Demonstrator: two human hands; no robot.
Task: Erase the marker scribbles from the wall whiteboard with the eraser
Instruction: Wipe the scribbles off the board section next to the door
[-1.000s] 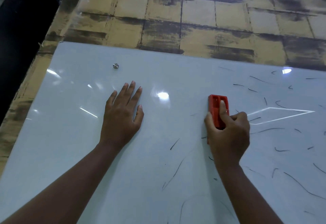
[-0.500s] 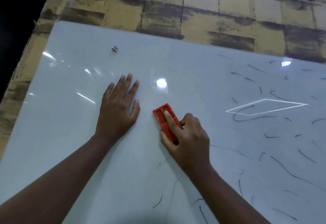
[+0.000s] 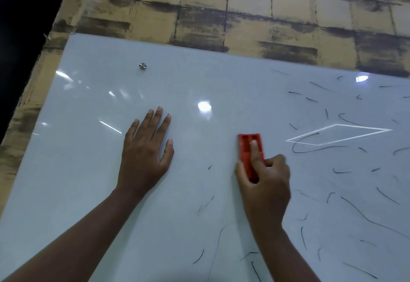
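A glossy white whiteboard (image 3: 93, 170) fills most of the view. Black marker scribbles (image 3: 363, 213) are scattered over its right and lower parts. My right hand (image 3: 266, 184) grips a red eraser (image 3: 247, 146) and holds it flat against the board, forefinger stretched along its back. A looping scribble (image 3: 310, 149) lies just right of the eraser. My left hand (image 3: 144, 150) rests flat on the board with straight fingers, left of the eraser and apart from it.
A round metal mounting stud (image 3: 142, 66) sits near the board's upper left. Above the board is a wall of tan and dark brick pattern (image 3: 244, 15). A dark gap (image 3: 24, 37) lies beyond the left edge. Ceiling light reflections (image 3: 204, 106) glare on the surface.
My right hand swept the eraser left toward my left hand, then back to the right. Scribbles in the middle of the board have thinned. My left hand stayed pressed in place.
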